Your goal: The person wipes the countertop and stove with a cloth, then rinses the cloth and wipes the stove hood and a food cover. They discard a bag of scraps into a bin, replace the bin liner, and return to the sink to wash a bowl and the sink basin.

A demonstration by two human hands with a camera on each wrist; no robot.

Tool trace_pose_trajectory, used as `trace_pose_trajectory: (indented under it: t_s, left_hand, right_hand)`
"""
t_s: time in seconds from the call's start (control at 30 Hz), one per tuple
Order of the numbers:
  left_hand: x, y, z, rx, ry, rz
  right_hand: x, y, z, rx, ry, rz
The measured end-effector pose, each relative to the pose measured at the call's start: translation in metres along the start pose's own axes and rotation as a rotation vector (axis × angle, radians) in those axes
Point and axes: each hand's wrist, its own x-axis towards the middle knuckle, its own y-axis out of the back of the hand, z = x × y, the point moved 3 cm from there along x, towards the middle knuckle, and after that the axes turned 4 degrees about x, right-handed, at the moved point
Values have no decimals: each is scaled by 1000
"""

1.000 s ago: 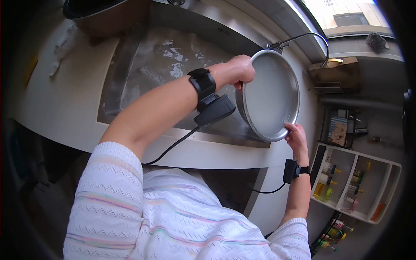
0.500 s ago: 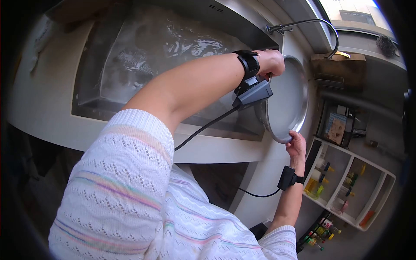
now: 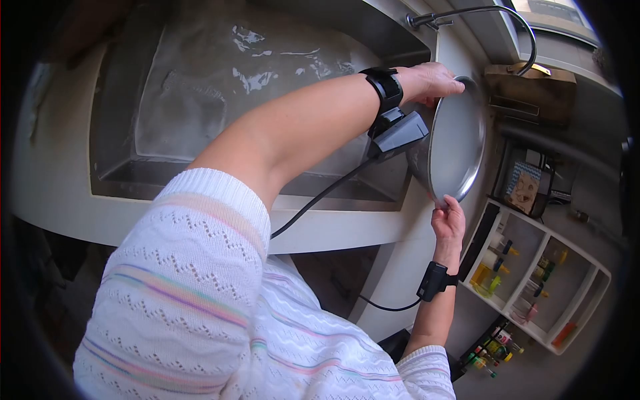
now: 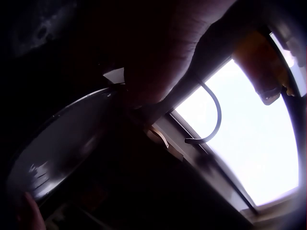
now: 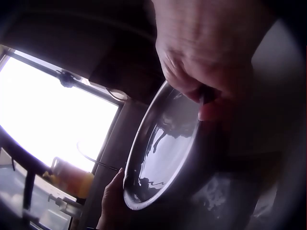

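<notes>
A round metal basin (image 3: 457,137) with cloudy pale contents is held above the counter at the sink's right end, its opening seen obliquely. My left hand (image 3: 432,80) grips the far rim, its fingertips over the edge. The near rim is pinched by my right hand (image 3: 449,221). In the dark left wrist view, the basin (image 4: 62,139) lies below my left hand (image 4: 165,57). Liquid glints inside the basin (image 5: 165,148) in the right wrist view, under my right hand (image 5: 206,57), with my left hand (image 5: 112,201) at the opposite rim.
The sink (image 3: 110,143) holds cloudy water. A curved faucet (image 3: 480,9) rises behind the basin. To the right are a brown box (image 3: 533,93) and a white shelf unit (image 3: 580,293) with bottles. A cable (image 3: 320,197) hangs from the left wrist device.
Both hands have carried the basin rightward, off the sink area, and its opening now appears narrower. The head view has shifted too. The left fingers have straightened somewhat across the rim.
</notes>
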Motion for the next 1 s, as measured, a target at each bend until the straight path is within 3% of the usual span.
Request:
trace_pose_trajectory:
  t_s: [0.13,0.2,0.23,0.3,0.33,0.37,0.47,0.5,0.57,0.6,0.7,0.77,0.83,0.87,1.0]
  left_hand:
    - [-12,7,-9,-284,-44,-83]
    - [-16,25,-35,-99,52,67]
    - [-14,44,-54,321,-190,77]
    - [-21,80,-91,889,251,154]
    - [-42,97,-102,934,371,419]
    - [-56,116,-112,985,480,424]
    - [-84,154,-153,1035,549,781]
    - [-85,151,-155,1035,550,781]
    - [-85,141,-161,1180,560,540]
    - [-59,141,-173,980,512,296]
    - [-29,75,-120,897,211,222]
    - [-34,23,-74,769,-291,320]
    - [-42,-23,-44,799,-493,474]
    - [-47,-36,-30,724,-622,464]
    - [-40,-57,-42,467,-693,532]
  right_hand:
    - [-6,-24,5,192,-116,-108]
    - [-2,-32,8,263,-120,-133]
    - [0,-36,9,335,-124,-157]
    - [1,-40,11,377,-134,-162]
    - [2,-41,12,416,-143,-166]
    - [3,-41,12,417,-144,-163]
    - [5,-40,13,426,-150,-171]
    - [5,-41,12,418,-145,-178]
    - [4,-41,11,409,-138,-185]
    - [2,-43,11,408,-156,-203]
    - [0,-44,13,416,-174,-195]
    - [1,-42,13,423,-171,-171]
    - [1,-41,14,403,-153,-163]
    - [1,-41,14,408,-153,-170]
    - [1,-46,15,393,-148,-199]
